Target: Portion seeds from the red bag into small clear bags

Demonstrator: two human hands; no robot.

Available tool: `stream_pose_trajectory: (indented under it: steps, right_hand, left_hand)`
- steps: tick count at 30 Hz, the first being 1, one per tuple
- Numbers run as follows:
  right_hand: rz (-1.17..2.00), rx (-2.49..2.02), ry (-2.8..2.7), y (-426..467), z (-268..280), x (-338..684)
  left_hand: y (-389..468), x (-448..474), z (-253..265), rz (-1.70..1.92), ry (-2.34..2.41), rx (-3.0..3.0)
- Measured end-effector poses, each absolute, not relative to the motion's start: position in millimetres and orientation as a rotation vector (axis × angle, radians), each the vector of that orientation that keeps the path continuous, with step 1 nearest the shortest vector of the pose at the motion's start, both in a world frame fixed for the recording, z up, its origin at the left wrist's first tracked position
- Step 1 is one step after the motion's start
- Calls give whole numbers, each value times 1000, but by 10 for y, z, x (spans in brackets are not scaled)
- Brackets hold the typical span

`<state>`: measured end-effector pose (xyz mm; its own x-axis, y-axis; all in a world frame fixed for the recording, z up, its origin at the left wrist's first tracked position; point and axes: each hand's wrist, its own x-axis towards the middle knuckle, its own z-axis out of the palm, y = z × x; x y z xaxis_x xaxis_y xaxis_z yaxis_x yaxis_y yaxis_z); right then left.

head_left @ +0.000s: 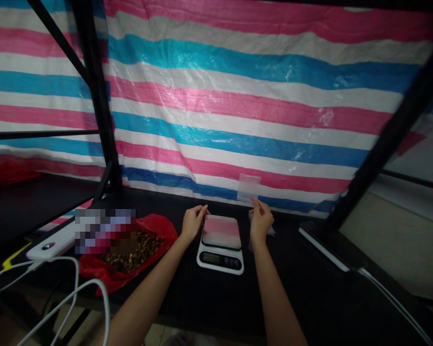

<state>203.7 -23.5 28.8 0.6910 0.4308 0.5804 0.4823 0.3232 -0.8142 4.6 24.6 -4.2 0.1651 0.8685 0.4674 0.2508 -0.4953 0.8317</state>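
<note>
A white digital kitchen scale (222,233) with a pale square platform and a dark display panel lies between my hands on the black table. My right hand (261,222), right of the scale, pinches a small clear plastic bag (248,187) that stands up from the fingertips. More clear plastic (271,230) shows beside and under that hand. At the scale's upper left corner is my left hand (194,222), thumb and fingers closed together. Whatever may be between those fingertips is too small to make out.
Left of my left arm, a red plastic bag (162,223) lies open with small brown pieces (140,252) inside. Beyond it are a white power strip (52,242) and white cables (75,283). A dark flat device with a white edge (324,250) lies right. Black posts (97,96) frame a striped sheet (238,96).
</note>
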Motion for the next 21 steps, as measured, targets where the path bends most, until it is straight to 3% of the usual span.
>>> stream_pose_trajectory:
  steps: [5,12,21]
  right_hand:
    - [-106,-1401,-616,-312,252,2455]
    - [-42,-1203,-438,-278,53,2829]
    - [88,-1132,-556,-204,2,2810]
  left_hand:
    - [283,33,-73,1318,1109,1885]
    - [338,12,-71,1339,1124,1860]
    - [348,7,-91,1328,1152,1871]
